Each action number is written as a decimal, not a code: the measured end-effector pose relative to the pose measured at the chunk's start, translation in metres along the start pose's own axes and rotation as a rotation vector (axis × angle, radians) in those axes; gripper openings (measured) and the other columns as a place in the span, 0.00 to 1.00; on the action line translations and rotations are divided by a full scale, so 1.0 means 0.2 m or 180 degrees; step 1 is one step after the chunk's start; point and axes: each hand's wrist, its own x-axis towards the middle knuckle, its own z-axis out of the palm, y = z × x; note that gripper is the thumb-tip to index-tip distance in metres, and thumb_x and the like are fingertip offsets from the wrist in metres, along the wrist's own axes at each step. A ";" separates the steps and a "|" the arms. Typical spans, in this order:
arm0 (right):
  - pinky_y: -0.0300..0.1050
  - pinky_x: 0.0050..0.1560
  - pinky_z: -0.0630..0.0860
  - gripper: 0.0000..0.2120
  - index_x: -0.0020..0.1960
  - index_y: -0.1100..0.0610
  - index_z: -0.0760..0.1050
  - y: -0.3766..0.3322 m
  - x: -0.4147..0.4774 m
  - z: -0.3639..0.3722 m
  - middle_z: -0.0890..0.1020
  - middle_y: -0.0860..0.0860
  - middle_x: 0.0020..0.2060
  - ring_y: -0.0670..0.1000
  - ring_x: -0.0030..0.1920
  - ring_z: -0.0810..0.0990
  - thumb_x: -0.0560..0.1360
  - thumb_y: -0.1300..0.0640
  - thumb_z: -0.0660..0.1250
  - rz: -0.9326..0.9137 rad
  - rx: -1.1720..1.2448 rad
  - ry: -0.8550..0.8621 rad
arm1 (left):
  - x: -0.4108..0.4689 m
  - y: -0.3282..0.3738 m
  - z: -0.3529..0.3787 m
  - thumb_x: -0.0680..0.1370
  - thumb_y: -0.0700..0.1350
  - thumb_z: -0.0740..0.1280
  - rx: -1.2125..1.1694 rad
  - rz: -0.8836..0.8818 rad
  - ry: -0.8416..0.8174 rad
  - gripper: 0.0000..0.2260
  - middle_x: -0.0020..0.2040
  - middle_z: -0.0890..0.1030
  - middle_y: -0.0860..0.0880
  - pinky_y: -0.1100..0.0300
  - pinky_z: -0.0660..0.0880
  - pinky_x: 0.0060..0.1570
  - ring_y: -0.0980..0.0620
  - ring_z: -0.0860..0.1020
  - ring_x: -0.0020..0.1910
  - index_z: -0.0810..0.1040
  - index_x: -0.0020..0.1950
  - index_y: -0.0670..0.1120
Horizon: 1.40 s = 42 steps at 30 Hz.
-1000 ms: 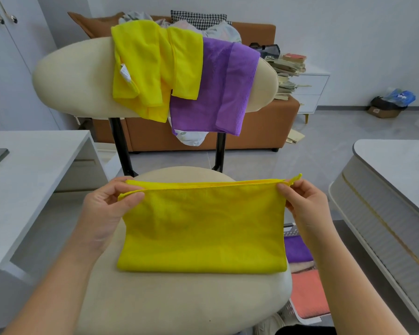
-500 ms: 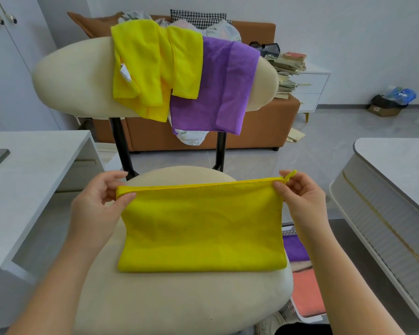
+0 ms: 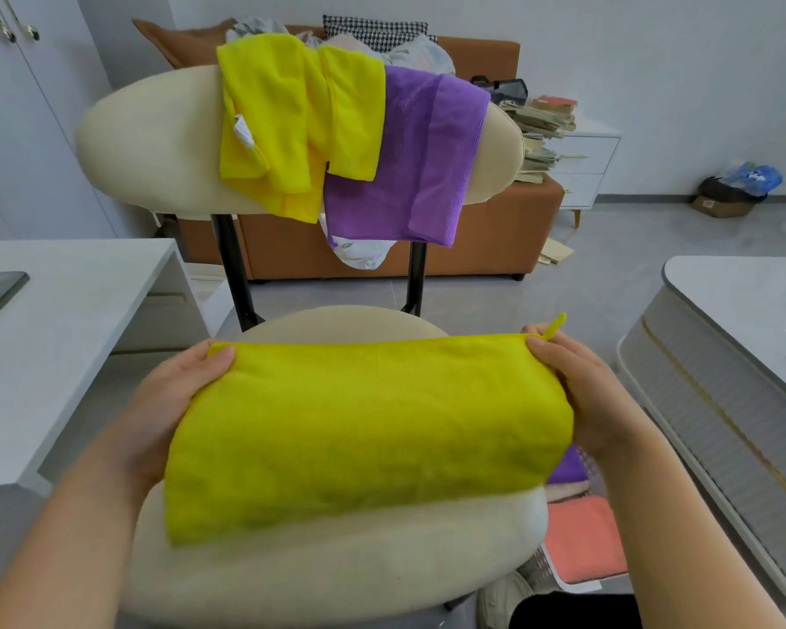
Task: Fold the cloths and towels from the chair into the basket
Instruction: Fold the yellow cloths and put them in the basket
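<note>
A folded yellow cloth (image 3: 368, 429) lies across the chair (image 3: 336, 578) seat. Its near edge rests on the seat and its far edge is lifted, pinched at the corners by the left hand (image 3: 169, 401) and right hand (image 3: 581, 392). Over the chair's back hang a second yellow cloth (image 3: 291, 120), a purple cloth (image 3: 418, 161) overlapping it, and a white cloth (image 3: 359, 256) beneath them. Right of the seat, lower down, the basket (image 3: 559, 581) holds an orange towel (image 3: 581, 537) and other folded cloths.
</note>
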 end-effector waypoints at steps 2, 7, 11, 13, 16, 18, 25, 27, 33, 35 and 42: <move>0.42 0.36 0.73 0.15 0.46 0.55 0.74 0.01 0.02 -0.01 0.74 0.53 0.37 0.50 0.38 0.74 0.64 0.49 0.72 0.0333 -0.0109 0.0089 | 0.01 -0.01 -0.01 0.77 0.45 0.61 0.0230 -0.0152 -0.0022 0.07 0.40 0.84 0.48 0.58 0.79 0.33 0.52 0.82 0.36 0.78 0.49 0.46; 0.41 0.31 0.66 0.07 0.44 0.56 0.71 0.15 0.17 0.04 0.70 0.55 0.34 0.50 0.34 0.70 0.80 0.58 0.59 0.0372 -0.1635 0.0977 | 0.21 -0.18 -0.02 0.79 0.43 0.63 0.1910 0.0014 0.0783 0.05 0.44 0.81 0.44 0.50 0.75 0.45 0.45 0.79 0.43 0.77 0.48 0.43; 0.43 0.49 0.68 0.12 0.62 0.59 0.71 0.25 0.23 0.11 0.78 0.54 0.56 0.55 0.56 0.75 0.80 0.59 0.59 -0.0203 -0.2831 0.1324 | 0.30 -0.32 0.02 0.77 0.42 0.66 0.2750 0.0451 0.1429 0.12 0.58 0.77 0.46 0.52 0.73 0.49 0.47 0.76 0.52 0.72 0.61 0.45; 0.44 0.59 0.66 0.17 0.69 0.59 0.67 0.25 0.21 0.16 0.73 0.53 0.66 0.54 0.65 0.71 0.80 0.59 0.58 -0.0477 -0.3241 0.1264 | 0.30 -0.34 0.06 0.77 0.42 0.67 0.3473 0.0882 0.1679 0.18 0.63 0.73 0.45 0.48 0.72 0.53 0.44 0.73 0.59 0.70 0.65 0.45; 0.48 0.72 0.55 0.22 0.74 0.57 0.59 0.31 0.17 0.24 0.60 0.54 0.75 0.54 0.75 0.56 0.81 0.57 0.55 -0.0686 -0.4062 0.0833 | 0.27 -0.35 0.12 0.77 0.49 0.61 0.4024 0.1707 0.1089 0.16 0.63 0.75 0.46 0.50 0.68 0.61 0.44 0.72 0.63 0.76 0.62 0.44; 0.54 0.74 0.45 0.26 0.77 0.55 0.50 0.37 0.15 0.29 0.47 0.53 0.77 0.55 0.77 0.43 0.81 0.48 0.50 -0.0640 -0.4761 0.0500 | 0.26 -0.38 0.17 0.74 0.62 0.48 0.4303 0.1786 0.0035 0.30 0.71 0.68 0.51 0.53 0.57 0.70 0.48 0.64 0.72 0.72 0.68 0.47; 0.68 0.70 0.38 0.33 0.78 0.47 0.44 0.46 0.16 0.17 0.41 0.52 0.77 0.59 0.76 0.37 0.77 0.33 0.41 0.0641 -0.5265 0.0374 | 0.27 -0.50 0.16 0.56 0.76 0.22 0.5266 0.1081 -0.1036 0.49 0.72 0.32 0.57 0.50 0.36 0.72 0.53 0.36 0.75 0.39 0.75 0.61; 0.68 0.70 0.38 0.34 0.78 0.49 0.43 0.44 0.17 0.13 0.43 0.53 0.77 0.59 0.76 0.38 0.78 0.34 0.42 0.0855 -0.5117 0.0703 | 0.27 -0.51 0.17 0.56 0.75 0.21 0.5319 0.1043 -0.0951 0.48 0.72 0.32 0.57 0.48 0.37 0.72 0.51 0.36 0.75 0.38 0.75 0.61; 0.65 0.71 0.38 0.32 0.78 0.51 0.42 0.39 0.14 0.23 0.41 0.51 0.77 0.55 0.76 0.36 0.79 0.37 0.45 -0.0136 -0.5111 0.0718 | 0.24 -0.53 0.30 0.76 0.68 0.40 0.4957 0.0239 0.0355 0.33 0.78 0.43 0.47 0.40 0.40 0.72 0.45 0.41 0.76 0.45 0.78 0.55; 0.62 0.72 0.38 0.32 0.78 0.50 0.43 0.40 0.13 0.28 0.41 0.49 0.77 0.53 0.76 0.36 0.79 0.36 0.45 -0.0427 -0.5149 0.0241 | 0.22 -0.50 0.38 0.79 0.64 0.46 0.4339 0.0084 0.0677 0.31 0.78 0.45 0.46 0.39 0.40 0.72 0.45 0.42 0.77 0.47 0.78 0.51; 0.63 0.73 0.39 0.30 0.78 0.47 0.43 0.47 0.15 0.23 0.41 0.47 0.77 0.53 0.76 0.38 0.80 0.39 0.46 0.0104 -0.5281 -0.0656 | 0.22 -0.51 0.26 0.56 0.76 0.24 0.5170 0.0866 -0.0482 0.52 0.78 0.39 0.52 0.43 0.38 0.72 0.51 0.37 0.76 0.44 0.77 0.56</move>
